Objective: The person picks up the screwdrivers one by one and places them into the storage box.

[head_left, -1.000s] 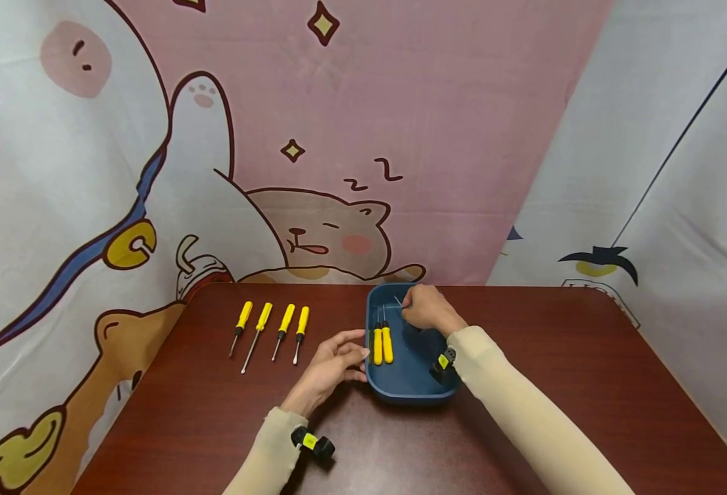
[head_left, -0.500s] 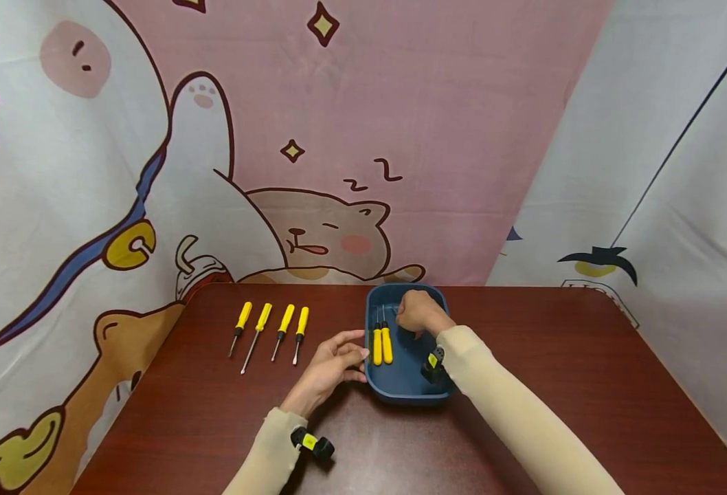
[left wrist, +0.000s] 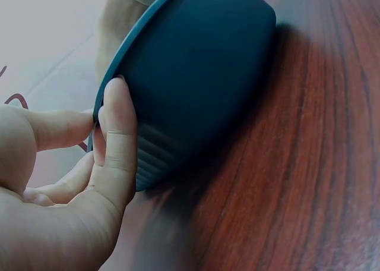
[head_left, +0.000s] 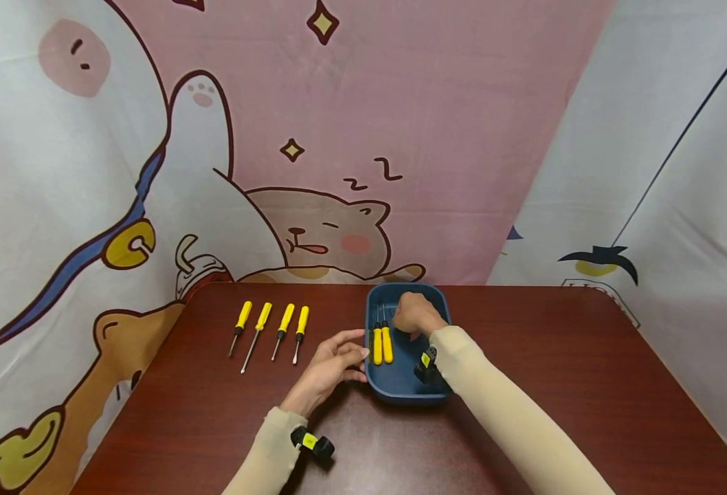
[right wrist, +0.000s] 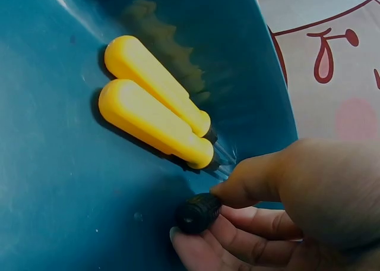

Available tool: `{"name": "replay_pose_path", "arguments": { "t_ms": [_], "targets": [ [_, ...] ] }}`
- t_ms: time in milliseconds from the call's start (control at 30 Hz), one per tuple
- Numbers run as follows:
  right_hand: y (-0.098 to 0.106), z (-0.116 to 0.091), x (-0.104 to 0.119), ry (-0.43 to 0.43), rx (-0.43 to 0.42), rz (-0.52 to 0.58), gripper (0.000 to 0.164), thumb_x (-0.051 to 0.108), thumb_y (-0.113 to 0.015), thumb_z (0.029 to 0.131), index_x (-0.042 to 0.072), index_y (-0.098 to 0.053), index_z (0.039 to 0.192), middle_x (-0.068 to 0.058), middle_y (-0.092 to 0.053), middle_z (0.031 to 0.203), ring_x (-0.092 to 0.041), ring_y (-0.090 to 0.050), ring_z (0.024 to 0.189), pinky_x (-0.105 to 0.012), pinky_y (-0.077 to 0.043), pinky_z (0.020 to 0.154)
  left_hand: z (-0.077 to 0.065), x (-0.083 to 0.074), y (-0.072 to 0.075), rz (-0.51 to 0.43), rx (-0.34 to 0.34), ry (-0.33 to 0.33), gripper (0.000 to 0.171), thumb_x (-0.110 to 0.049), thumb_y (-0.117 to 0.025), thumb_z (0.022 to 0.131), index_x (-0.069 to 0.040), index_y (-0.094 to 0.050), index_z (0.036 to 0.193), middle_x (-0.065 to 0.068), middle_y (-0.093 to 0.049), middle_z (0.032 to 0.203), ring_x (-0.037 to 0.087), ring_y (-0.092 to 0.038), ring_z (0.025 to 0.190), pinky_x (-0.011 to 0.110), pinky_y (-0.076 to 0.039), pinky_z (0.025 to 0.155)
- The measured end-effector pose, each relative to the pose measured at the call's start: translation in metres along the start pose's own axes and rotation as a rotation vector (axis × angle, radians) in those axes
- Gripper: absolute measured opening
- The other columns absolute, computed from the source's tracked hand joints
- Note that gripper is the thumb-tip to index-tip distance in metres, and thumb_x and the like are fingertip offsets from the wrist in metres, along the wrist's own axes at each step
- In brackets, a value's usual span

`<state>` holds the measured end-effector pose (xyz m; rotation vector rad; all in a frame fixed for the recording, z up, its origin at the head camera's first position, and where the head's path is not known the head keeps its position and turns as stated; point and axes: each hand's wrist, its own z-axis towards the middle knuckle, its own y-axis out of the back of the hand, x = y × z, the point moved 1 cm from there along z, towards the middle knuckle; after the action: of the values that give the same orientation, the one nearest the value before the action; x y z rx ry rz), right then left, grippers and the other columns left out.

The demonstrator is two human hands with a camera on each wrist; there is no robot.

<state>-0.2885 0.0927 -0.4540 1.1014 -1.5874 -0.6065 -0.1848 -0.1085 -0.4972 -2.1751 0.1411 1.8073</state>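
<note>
My left hand pinches the left rim of a deep blue plastic tray; the left wrist view shows its fingers at the tray's outer wall. My right hand is inside the tray, toward its far end. Between thumb and fingers it holds a black-handled screwdriver, its ridged handle end showing and its shaft hidden by the hand. Just left of that hand, two yellow-handled screwdrivers lie side by side on the tray floor, handles toward the near end and shafts pointing away.
Left of the tray, several yellow-handled screwdrivers lie in a row on the dark red-brown table, tips toward the near edge. Behind the table hangs a cartoon-printed cloth.
My right hand has moved left within the tray, closer to the two yellow screwdrivers. The thin shaft seen at its fingers one second ago is now hidden. My left hand stays at the rim.
</note>
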Motion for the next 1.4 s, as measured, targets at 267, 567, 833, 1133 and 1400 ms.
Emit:
{"name": "replay_pose_path", "arguments": {
  "t_ms": [267,567,833,1133,1400],
  "targets": [
    [-0.0045,0.0015,0.0043,-0.045,0.012,0.036,0.035,0.013,-0.071,0.092,0.011,-0.05,0.065,-0.001,-0.041,0.057,-0.022,-0.069,0.055,-0.032,-0.062,0.056,-0.0009,0.0001,0.0004,0.003,-0.002,0.004,0.052,-0.007,-0.065,0.099,-0.001,-0.048,0.148,0.018,-0.066,0.106,0.017,-0.064,0.075,0.029,-0.063,0.067],
    [-0.0078,0.004,0.005,-0.071,0.036,0.076,0.017,0.015,-0.072,0.093,0.004,-0.063,0.084,-0.009,-0.055,0.074,-0.021,-0.071,0.059,-0.031,-0.062,0.056,-0.0005,-0.0003,-0.0001,0.004,0.009,0.004,0.052,-0.007,-0.064,0.099,-0.001,-0.047,0.148,0.027,-0.063,0.113,0.016,-0.064,0.075,0.029,-0.062,0.066],
    [-0.0094,0.0052,0.0066,-0.092,0.045,0.107,0.024,0.016,-0.071,0.094,-0.003,-0.066,0.108,-0.015,-0.066,0.086,-0.021,-0.072,0.059,-0.031,-0.062,0.056,0.0004,-0.0002,-0.0002,0.002,0.003,0.004,0.051,-0.006,-0.063,0.099,-0.001,-0.047,0.148,0.025,-0.064,0.111,0.017,-0.064,0.075,0.029,-0.062,0.066],
    [-0.0087,0.0026,0.0065,-0.092,0.053,0.105,0.018,0.016,-0.07,0.095,-0.001,-0.066,0.099,-0.015,-0.067,0.082,-0.022,-0.073,0.061,-0.032,-0.063,0.059,0.001,-0.0002,-0.0008,0.006,0.007,0.006,0.052,-0.007,-0.064,0.099,0.0,-0.046,0.148,0.029,-0.062,0.113,0.017,-0.063,0.075,0.028,-0.062,0.065],
    [-0.0062,0.0019,0.0033,-0.065,0.047,0.083,0.019,0.019,-0.072,0.094,0.004,-0.066,0.083,-0.013,-0.066,0.078,-0.023,-0.071,0.065,-0.032,-0.063,0.059,-0.0003,-0.0012,-0.0006,0.01,0.005,0.006,0.052,-0.007,-0.064,0.099,-0.001,-0.047,0.148,0.029,-0.062,0.114,0.017,-0.063,0.075,0.029,-0.062,0.066]
  ]
}}
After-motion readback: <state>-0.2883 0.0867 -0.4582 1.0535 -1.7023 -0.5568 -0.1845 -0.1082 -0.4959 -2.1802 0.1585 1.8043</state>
